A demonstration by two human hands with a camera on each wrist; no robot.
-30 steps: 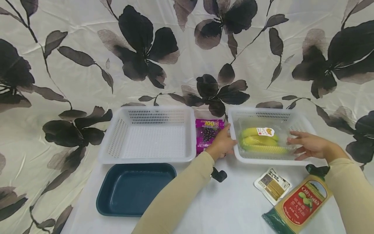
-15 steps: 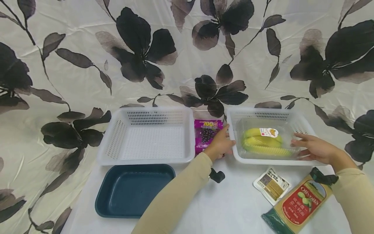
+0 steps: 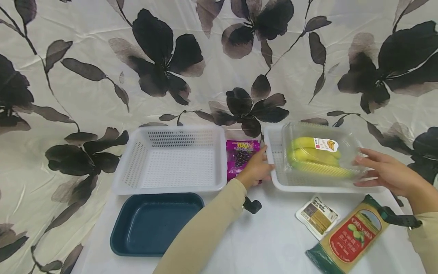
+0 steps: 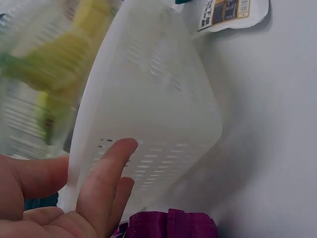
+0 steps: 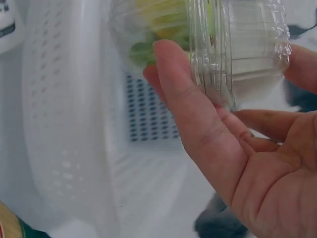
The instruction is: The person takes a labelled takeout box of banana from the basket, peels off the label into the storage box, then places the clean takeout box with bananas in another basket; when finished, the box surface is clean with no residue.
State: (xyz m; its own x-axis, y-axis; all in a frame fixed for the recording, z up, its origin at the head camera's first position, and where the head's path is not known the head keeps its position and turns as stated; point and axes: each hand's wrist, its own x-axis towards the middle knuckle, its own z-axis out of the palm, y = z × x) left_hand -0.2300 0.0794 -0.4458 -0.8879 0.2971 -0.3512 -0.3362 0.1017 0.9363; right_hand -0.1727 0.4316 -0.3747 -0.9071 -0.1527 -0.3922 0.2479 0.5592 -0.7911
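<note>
My right hand (image 3: 388, 171) holds the right end of a clear plastic clamshell of bananas (image 3: 316, 154), with a white label on its lid. The clamshell tilts above the right white basket (image 3: 278, 179), overlapping its back rim in the head view. Seen from the right wrist, the fingers (image 5: 181, 104) spread around the box's ridged edge, and the basket floor shows below. With my left hand (image 3: 256, 167) I grip that basket's left rim; in the left wrist view the thumb lies over the rim and the fingers (image 4: 106, 178) against the outer wall.
Left of the gripped basket lies a purple candy bag (image 3: 241, 158), beside another white basket (image 3: 178, 167). A dark blue tray (image 3: 154, 224) stands in front. A small white packet (image 3: 318, 217) and an Olivoilà pasta bag (image 3: 352, 236) lie near my right arm.
The banana clamshell has risen from inside the right basket and shifted right and back, tilting, with my right hand moving along. My left hand stays on the basket rim.
</note>
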